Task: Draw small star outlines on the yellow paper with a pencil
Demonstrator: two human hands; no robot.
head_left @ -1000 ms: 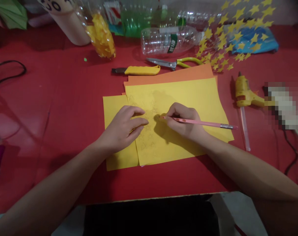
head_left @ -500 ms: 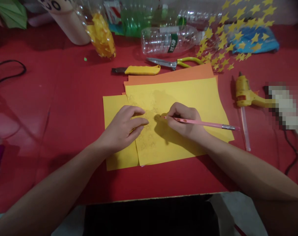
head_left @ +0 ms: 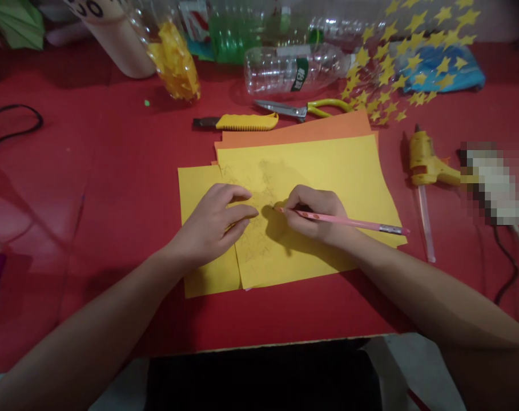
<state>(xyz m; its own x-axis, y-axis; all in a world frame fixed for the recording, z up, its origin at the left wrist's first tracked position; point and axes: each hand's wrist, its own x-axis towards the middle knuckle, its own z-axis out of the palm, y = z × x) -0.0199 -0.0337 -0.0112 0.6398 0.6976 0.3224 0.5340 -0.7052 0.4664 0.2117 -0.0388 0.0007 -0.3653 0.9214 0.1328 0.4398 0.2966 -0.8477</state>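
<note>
A yellow sheet of paper (head_left: 328,165) lies on top of orange sheets (head_left: 293,128) and overlaps another yellow sheet (head_left: 203,279) on its left. Small pencilled stars run in columns down its left part. My right hand (head_left: 314,211) grips a pink pencil (head_left: 349,220), whose tip is at the paper beside the stars. Resting on the left side of the papers, my left hand (head_left: 218,222) has its fingers apart and holds nothing.
Behind the papers are a yellow cutter (head_left: 246,122), scissors (head_left: 285,108), a clear bottle (head_left: 272,71) and yellow star cutouts (head_left: 385,74). A yellow glue gun (head_left: 422,160) lies to the right. The red table's (head_left: 242,325) front edge is close to me.
My right hand and the pencil have shifted slightly left and down across the paper. My left hand stays in place.
</note>
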